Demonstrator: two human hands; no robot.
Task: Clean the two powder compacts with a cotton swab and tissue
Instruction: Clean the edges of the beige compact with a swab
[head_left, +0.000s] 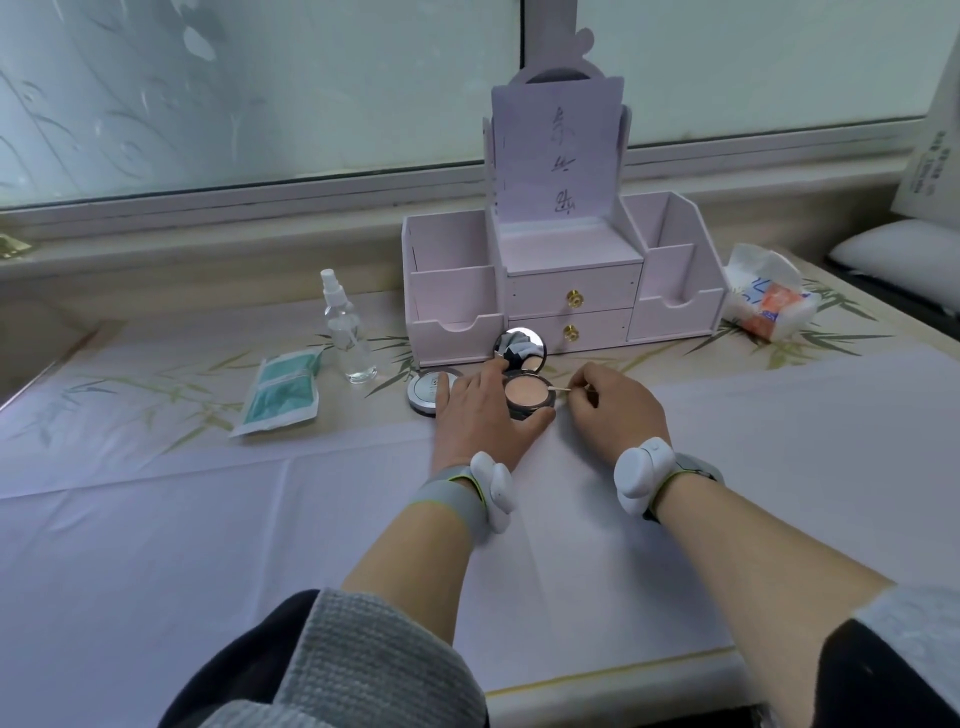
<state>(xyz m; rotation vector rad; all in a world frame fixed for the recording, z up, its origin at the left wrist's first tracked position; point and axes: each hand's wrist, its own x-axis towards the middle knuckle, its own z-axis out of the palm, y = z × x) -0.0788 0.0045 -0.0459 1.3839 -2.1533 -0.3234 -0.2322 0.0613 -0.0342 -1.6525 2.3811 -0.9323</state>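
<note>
An open powder compact (525, 393) with peach powder and a raised mirror lid (520, 349) lies on the table in front of the organizer. My left hand (478, 402) grips its base, thumb along the near rim and fingers at the far left rim. My right hand (608, 410) pinches a cotton swab (560, 388), whose tip touches the compact's right rim. A second compact (427, 392), shut, with a silver lid, lies just left of my left hand, partly hidden by its fingers.
A lilac desk organizer (566, 280) with two drawers stands behind the compacts. A clear spray bottle (347, 332) and a green-and-white packet (280, 391) lie to the left. An open tissue pack (769, 296) sits at the right. The table's front edge (613, 675) is near me.
</note>
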